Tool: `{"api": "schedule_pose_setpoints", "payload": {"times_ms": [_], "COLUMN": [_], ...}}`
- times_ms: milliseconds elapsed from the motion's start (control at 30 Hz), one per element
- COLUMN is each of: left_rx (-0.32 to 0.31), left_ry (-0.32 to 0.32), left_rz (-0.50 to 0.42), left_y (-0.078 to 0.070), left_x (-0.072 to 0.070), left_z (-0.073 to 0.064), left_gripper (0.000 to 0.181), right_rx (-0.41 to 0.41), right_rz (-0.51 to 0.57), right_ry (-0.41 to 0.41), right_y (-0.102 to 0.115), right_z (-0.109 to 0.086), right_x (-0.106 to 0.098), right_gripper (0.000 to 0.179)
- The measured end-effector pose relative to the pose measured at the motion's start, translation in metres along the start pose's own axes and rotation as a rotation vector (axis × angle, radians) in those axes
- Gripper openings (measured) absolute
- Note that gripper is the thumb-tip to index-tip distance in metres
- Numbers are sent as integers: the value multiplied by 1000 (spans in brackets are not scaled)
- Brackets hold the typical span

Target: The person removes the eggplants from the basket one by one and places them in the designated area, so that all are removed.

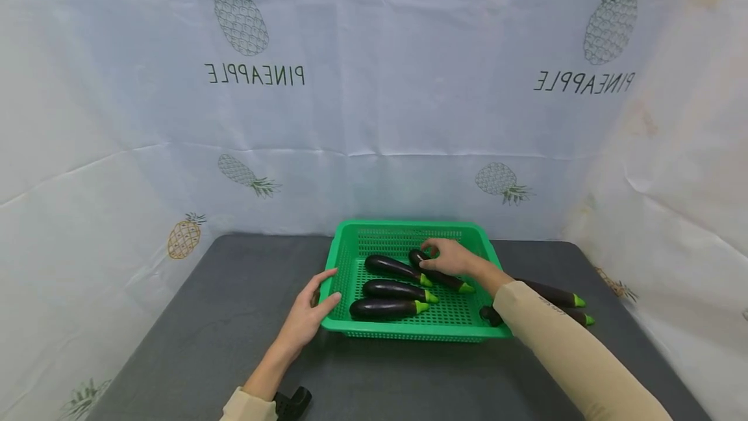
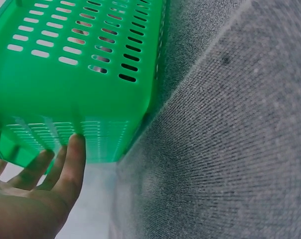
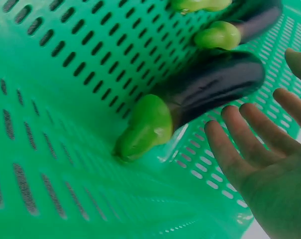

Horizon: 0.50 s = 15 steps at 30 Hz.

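Note:
Several dark eggplants with green stem ends lie in a green perforated basket (image 1: 409,330). Above the far right eggplant (image 1: 450,280) is my right hand (image 1: 452,257). The right wrist view shows its fingers spread beside an eggplant (image 3: 215,84) on the basket floor, with a gap between. At the basket's left side is my left hand (image 1: 306,310), its thumb over the rim. Its fingertips (image 2: 76,144) meet the outer wall in the left wrist view, fingers fairly straight.
To the right of the basket, more eggplants (image 1: 555,294) lie on the dark grey table (image 1: 234,317), partly behind my right sleeve (image 1: 573,349). One dark eggplant end (image 1: 491,316) shows by the right rim. A white pineapple-print curtain (image 1: 397,115) hangs behind and along both sides.

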<state>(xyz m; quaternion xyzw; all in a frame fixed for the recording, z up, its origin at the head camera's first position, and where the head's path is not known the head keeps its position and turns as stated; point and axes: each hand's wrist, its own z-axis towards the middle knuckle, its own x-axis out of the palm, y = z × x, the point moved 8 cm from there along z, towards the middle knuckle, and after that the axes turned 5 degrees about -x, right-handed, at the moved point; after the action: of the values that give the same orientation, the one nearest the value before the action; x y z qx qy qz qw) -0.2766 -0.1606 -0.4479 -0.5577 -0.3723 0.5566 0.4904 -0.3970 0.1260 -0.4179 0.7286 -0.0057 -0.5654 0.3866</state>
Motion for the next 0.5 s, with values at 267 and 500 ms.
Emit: {"api": "schedule_pose_setpoints", "payload": {"times_ms": [267,500], "left_rx": [1,5], "left_ry": [-4,-12], "left_rz": [2,2], "left_y": [1,1], "left_x": [1,1], "left_z": [-2,0], "left_gripper": [56,56], "right_rx": [24,-8], "right_rz": [21,-7], "right_ry": [36,78], "right_y": [-12,-10], "right_z": [0,2], "right_x": [11,12], "right_gripper": [50,56]}}
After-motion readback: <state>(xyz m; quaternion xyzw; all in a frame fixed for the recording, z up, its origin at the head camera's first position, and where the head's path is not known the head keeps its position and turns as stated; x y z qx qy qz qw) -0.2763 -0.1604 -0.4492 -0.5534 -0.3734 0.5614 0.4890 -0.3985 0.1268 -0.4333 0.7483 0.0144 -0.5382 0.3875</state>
